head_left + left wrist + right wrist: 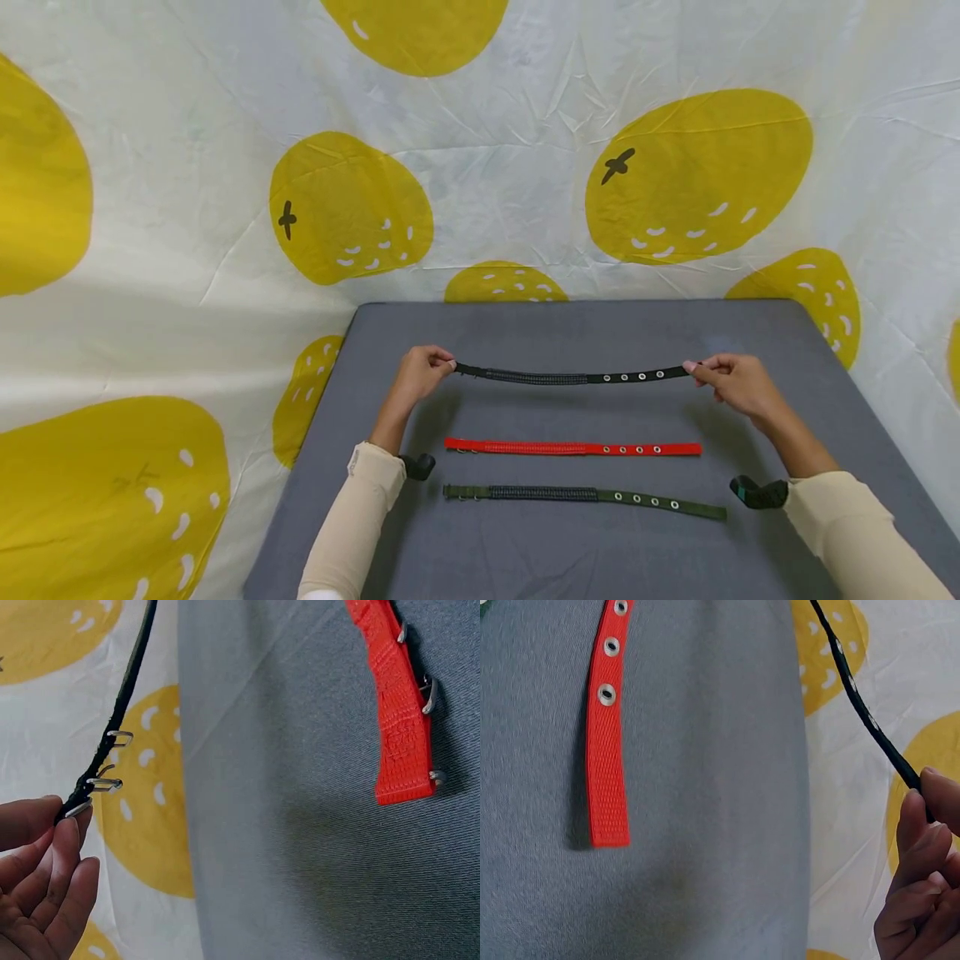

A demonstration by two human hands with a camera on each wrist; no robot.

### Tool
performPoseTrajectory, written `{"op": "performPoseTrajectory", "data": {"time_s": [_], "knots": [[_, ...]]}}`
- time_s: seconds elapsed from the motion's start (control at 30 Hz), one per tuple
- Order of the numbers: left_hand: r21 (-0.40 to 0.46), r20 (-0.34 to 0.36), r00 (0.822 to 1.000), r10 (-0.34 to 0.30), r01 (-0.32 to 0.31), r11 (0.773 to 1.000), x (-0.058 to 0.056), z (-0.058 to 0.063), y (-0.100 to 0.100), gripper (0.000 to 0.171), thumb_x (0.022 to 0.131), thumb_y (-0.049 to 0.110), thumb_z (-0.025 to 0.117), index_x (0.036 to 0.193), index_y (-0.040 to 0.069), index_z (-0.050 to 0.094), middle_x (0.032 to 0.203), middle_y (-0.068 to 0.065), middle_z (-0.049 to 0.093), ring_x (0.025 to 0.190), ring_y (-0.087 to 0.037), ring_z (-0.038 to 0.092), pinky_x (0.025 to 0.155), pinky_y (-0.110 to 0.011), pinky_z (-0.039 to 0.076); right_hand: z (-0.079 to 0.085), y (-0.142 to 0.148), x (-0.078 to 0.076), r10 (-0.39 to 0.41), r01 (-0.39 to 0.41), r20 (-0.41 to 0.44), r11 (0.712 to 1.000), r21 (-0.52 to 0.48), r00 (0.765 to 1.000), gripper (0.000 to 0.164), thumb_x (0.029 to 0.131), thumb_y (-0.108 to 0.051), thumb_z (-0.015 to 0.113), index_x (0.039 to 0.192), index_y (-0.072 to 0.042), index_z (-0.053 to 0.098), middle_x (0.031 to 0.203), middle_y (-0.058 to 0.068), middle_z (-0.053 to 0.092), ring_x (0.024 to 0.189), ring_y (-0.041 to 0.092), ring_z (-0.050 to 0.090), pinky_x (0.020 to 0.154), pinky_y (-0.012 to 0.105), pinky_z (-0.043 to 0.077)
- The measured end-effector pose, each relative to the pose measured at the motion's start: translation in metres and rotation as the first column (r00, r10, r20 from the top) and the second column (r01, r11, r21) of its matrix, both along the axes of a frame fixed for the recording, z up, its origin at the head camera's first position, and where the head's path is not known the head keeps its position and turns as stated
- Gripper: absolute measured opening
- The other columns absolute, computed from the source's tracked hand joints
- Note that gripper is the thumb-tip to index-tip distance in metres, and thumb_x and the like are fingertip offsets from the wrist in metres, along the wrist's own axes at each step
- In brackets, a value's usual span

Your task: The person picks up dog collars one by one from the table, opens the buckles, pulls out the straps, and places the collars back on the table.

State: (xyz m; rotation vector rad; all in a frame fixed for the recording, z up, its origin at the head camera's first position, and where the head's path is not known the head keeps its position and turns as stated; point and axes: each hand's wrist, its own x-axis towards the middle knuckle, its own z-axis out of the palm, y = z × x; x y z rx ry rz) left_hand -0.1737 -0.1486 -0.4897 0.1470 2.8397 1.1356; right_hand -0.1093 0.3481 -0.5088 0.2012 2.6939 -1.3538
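A black collar (pixel 536 378) with metal eyelets is stretched between both hands above the grey table, sagging slightly in the middle. My left hand (pixel 426 372) pinches its buckle end between thumb and fingers; metal loops (pixel 105 782) stick out beside the fingertips in the left wrist view. At the eyelet end, my right hand (pixel 735 382) pinches the tip between thumb and forefinger. Nearer to me, a red collar (pixel 536 448) lies flat and straight. Below it lies a green collar (pixel 540 493) with a dark mesh section, its eyelet end angled slightly toward me.
The grey cloth-covered table (pixel 570 550) has its back edge close to a white curtain (pixel 502 200) printed with yellow fruit. That curtain also runs along the left side. Dark camera mounts sit at both wrists, with the right one (pixel 759 492) close to the green collar's end.
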Motion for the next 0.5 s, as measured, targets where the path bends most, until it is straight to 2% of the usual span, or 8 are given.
{"op": "performPoseTrajectory", "data": {"time_s": [0.27, 0.5], "knots": [[-0.009, 0.048, 0.999, -0.018, 0.018, 1.0, -0.016, -0.011, 0.002, 0.011, 0.088, 0.02, 0.068, 0.093, 0.012, 0.071, 0.084, -0.002, 0.069, 0.072, -0.017, 0.062, 0.064, -0.034, 0.05, -0.01, 0.009, -0.016, 0.039, -0.042, 0.039, 0.996, 0.085, 0.998, 0.055, 0.092, -0.052, 0.053, 0.09, 0.002, 0.065, 0.065, 0.005, 0.055, 0.057, 0.018, 0.047, 0.053, 0.031, 0.033], [-0.013, 0.111, 0.993, -0.041, 0.043, 0.999, -0.023, -0.027, 0.006, 0.013, 0.086, 0.018, 0.069, 0.093, 0.008, 0.071, 0.084, -0.005, 0.069, 0.073, -0.017, 0.064, 0.064, -0.033, 0.051, -0.022, 0.011, -0.025, 0.088, -0.094, 0.059, 0.99, 0.105, 0.994, 0.052, 0.096, -0.044, 0.051, 0.096, 0.006, 0.066, 0.074, 0.006, 0.061, 0.059, 0.019, 0.05, 0.053, 0.031, 0.038]]}}
